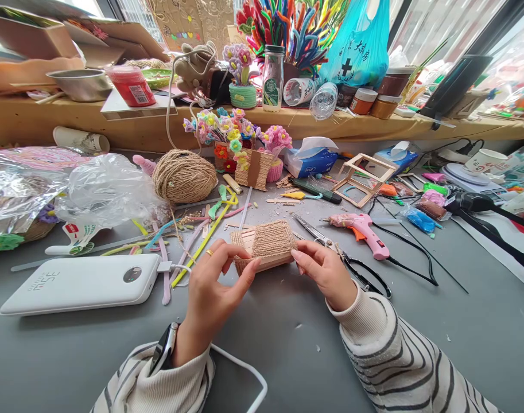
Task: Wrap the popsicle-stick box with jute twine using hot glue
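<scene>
My left hand (214, 289) and my right hand (324, 269) both pinch a small box of wooden craft sticks wrapped in jute twine (268, 244), held just above the grey table (287, 338). The left fingers close on its left end, the right fingertips on its right end. A strand of twine runs back from the box towards a big ball of jute twine (184, 175) behind it. A ring sits on one left finger and a watch on the left wrist.
A white power bank (81, 284) with a cable lies at the left. Scissors (319, 235) and a pink glue gun (365, 229) lie at the right. Pipe-cleaner flowers (231, 135), a tissue pack (311, 158), wooden frames (363, 175) and plastic bags (107, 189) crowd the back.
</scene>
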`<state>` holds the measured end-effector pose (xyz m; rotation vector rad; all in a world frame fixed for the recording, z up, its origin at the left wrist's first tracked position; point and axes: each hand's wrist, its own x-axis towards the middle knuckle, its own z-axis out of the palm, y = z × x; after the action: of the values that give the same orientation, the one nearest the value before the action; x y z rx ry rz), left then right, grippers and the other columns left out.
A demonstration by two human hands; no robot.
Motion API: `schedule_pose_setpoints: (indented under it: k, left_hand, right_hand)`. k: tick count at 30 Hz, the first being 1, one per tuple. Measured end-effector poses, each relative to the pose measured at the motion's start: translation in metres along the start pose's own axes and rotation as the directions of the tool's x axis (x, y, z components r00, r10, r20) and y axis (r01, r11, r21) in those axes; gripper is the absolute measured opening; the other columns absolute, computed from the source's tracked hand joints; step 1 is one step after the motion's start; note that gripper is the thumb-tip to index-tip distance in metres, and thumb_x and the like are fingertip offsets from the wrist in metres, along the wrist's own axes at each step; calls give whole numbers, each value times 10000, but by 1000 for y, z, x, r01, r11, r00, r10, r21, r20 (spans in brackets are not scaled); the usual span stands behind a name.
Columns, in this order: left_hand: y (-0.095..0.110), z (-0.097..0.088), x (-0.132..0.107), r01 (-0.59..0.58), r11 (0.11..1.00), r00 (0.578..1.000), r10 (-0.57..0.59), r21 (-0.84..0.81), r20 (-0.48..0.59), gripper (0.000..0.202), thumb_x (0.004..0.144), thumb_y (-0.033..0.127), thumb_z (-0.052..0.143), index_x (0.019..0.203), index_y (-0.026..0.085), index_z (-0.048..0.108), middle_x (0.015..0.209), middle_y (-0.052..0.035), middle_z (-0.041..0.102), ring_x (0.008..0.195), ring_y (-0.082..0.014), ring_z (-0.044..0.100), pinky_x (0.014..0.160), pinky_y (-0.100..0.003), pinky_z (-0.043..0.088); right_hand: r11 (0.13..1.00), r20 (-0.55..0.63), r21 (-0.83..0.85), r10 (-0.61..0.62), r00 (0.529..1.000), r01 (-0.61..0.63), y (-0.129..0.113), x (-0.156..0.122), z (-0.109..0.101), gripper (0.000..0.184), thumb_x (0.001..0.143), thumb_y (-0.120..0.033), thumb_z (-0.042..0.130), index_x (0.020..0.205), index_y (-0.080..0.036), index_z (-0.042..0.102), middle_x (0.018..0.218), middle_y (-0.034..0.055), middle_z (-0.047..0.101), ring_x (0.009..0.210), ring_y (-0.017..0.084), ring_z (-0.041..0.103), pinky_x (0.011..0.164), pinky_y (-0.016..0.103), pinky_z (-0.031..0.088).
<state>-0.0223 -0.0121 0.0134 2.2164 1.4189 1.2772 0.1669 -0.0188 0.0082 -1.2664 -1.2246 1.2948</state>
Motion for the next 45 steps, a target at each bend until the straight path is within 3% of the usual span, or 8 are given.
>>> schedule_pose_setpoints:
  k: [35, 41, 45]
  left_hand:
    - [1, 5, 1, 8, 999, 999, -7, 40, -33, 81, 758, 211, 575, 730, 196, 501, 628, 45, 455, 553, -88, 405, 537, -225, 368]
    - [2, 4, 1, 15, 999, 999, -14, 41, -30, 91, 752, 219, 584, 724, 195, 501, 624, 44, 466, 549, -89, 413, 538, -223, 370]
    - [2, 4, 0, 32, 999, 999, -32, 36, -26, 101, 751, 243, 584, 723, 196, 499, 625, 42, 473, 550, -92, 428, 547, -224, 378]
  right_hand:
    - [999, -7, -33, -13, 1000, 13, -1, 0, 0, 331, 696, -454, 569, 831, -155, 615, 611, -7, 518, 523, 94, 425, 517, 254, 399]
    - [997, 24, -75, -27, 999, 29, 3, 1, 2, 330, 702, -434, 575, 873, -152, 593, 795, 49, 596, 636, 121, 481, 553, 252, 396]
    - [995, 19, -96, -23, 1000, 24, 5, 1, 4, 346, 709, -446, 568, 898, -158, 591, 811, 51, 606, 654, 130, 492, 554, 250, 400]
